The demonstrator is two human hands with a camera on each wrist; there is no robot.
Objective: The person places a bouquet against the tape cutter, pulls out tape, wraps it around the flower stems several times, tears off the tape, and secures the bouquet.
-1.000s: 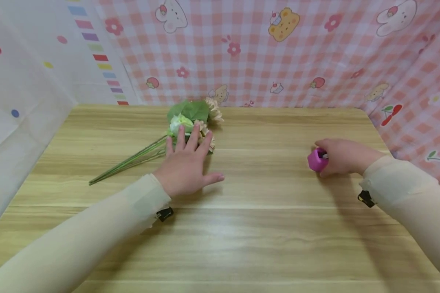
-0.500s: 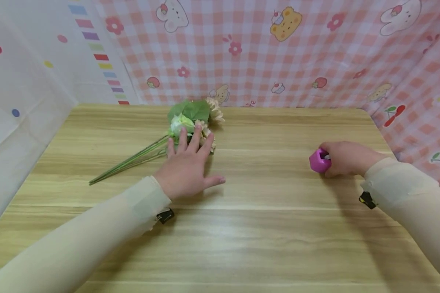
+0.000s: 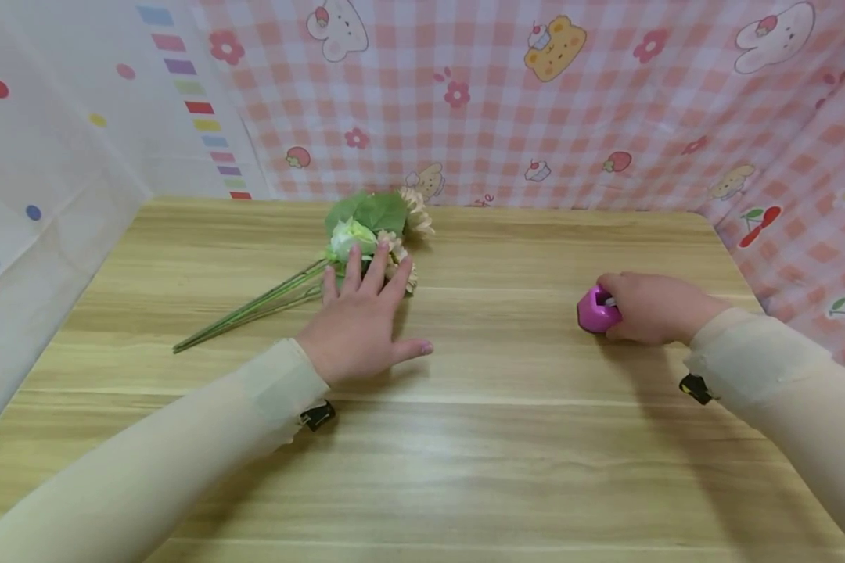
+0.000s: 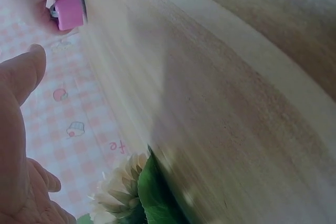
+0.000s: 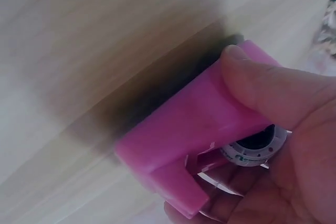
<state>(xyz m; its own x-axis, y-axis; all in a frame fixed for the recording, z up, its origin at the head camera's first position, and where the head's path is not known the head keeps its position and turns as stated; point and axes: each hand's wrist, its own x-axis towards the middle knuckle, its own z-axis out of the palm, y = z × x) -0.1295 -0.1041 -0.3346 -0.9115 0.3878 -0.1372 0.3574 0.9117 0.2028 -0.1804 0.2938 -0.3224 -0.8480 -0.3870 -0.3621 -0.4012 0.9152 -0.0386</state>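
Note:
My right hand (image 3: 658, 307) grips a pink tape dispenser (image 3: 597, 311) low over the right side of the wooden table. In the right wrist view the thumb presses on the side of its body and the fingers reach round behind, with a small roll of tape (image 5: 257, 150) inside it. My left hand (image 3: 355, 324) is spread wide, palm down, its fingertips overlapping the heads of a bunch of artificial flowers. A white-green rose (image 3: 352, 237), cream blooms (image 3: 415, 213) and a green leaf (image 3: 380, 213) show beyond the fingers. The bunch's thin green stems (image 3: 246, 313) point toward the front left.
The wooden table (image 3: 465, 469) ends at a back edge against a pink checked cloth (image 3: 479, 117). On the left hangs a white cloth (image 3: 56, 141) with coloured dots. Black clips (image 3: 317, 414) hang below both sleeves.
After a small shift to the right, my right hand has moved slightly left with the tape dispenser. The left hand stays spread at the flowers.

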